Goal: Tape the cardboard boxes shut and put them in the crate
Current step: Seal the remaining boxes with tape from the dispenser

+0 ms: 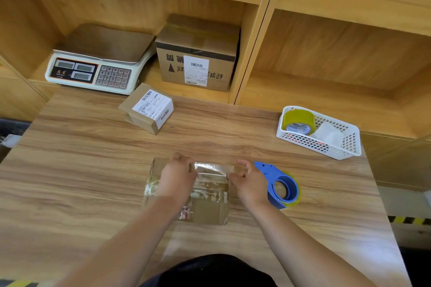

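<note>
On the desk (93,170), the left hand (178,173) grips the far edge of the box (206,208) while the right hand (250,183) pinches the tape (213,167) on it, the dispenser (281,185) just beside

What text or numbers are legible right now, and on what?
"7 8 9", "4 5 6", "1 2 3", "0": keypad of white electronic scale.
Scale's brand mark: blurred.
Inverted black print on large brown cardboard box: unreadable.
White shipping labels there and on small brown cardboard box: too small.
</note>
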Demonstrator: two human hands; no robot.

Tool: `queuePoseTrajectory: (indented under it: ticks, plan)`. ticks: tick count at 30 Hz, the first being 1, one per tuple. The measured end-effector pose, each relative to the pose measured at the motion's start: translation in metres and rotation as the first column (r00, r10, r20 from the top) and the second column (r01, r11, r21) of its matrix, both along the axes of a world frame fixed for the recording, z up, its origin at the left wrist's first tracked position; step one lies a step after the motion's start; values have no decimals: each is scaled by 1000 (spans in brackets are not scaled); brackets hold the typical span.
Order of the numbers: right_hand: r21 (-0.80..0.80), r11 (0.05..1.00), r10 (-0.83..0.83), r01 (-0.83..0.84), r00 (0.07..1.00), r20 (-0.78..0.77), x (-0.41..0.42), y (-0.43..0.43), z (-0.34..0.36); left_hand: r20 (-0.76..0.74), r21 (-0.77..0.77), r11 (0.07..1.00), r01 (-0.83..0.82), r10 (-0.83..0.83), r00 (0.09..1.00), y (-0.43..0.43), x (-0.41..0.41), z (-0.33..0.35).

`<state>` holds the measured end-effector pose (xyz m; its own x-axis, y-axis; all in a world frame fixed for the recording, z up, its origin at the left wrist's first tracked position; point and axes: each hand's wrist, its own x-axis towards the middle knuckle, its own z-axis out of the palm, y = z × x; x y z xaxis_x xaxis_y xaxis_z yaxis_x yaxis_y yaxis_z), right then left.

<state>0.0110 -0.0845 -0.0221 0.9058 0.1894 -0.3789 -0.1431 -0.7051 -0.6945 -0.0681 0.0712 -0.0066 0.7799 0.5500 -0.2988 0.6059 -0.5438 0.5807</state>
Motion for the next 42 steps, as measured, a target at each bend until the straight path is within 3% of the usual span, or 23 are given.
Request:
queuePoseTrajectory:
  ticks: [14, 42]
  plan:
    - [-42, 999, 37, -29, 979, 200, -1, -2, 0, 7, -8, 1000, 0, 0, 1000, -3, 7, -1]
    - [-78, 997, 36, -20, 978, 205, -1, -4, -8, 72, 91, 993, 75, -82, 994, -12, 4, 0]
